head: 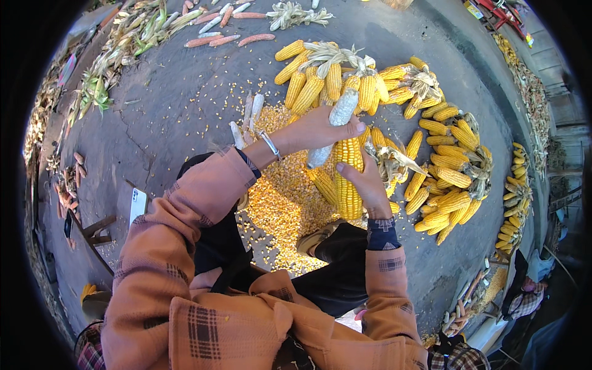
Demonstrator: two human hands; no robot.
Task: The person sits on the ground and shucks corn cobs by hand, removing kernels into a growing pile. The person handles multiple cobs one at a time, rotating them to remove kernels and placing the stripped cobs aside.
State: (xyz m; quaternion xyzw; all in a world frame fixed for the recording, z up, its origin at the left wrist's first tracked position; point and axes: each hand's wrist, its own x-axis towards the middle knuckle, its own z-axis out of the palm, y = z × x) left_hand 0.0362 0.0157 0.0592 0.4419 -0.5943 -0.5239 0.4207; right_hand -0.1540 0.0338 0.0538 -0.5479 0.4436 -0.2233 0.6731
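Observation:
My left hand (pixel 311 126) grips a bare whitish corn cob (pixel 344 107), whose lower end shows below the palm. Its thumb lies at the top of a yellow ear of corn (pixel 348 185). That ear is held upright in my right hand (pixel 368 182), with the thumb across its front and kernels still covering the visible side. Beneath both hands a heap of loose kernels (pixel 277 203) spreads over the floor between my feet. Another yellow ear (pixel 322 184) rests on the heap behind the held one. A few stripped cobs (pixel 255 111) stand at the heap's far left edge.
Husk-tied bundles of yellow ears (pixel 307 90) curve round to more bundles (pixel 451 175) on the right. Stripped cobs (pixel 224 39) and dry husks (pixel 115 55) lie far left. A phone (pixel 138 203) rests left of me. A person (pixel 527 293) is at lower right.

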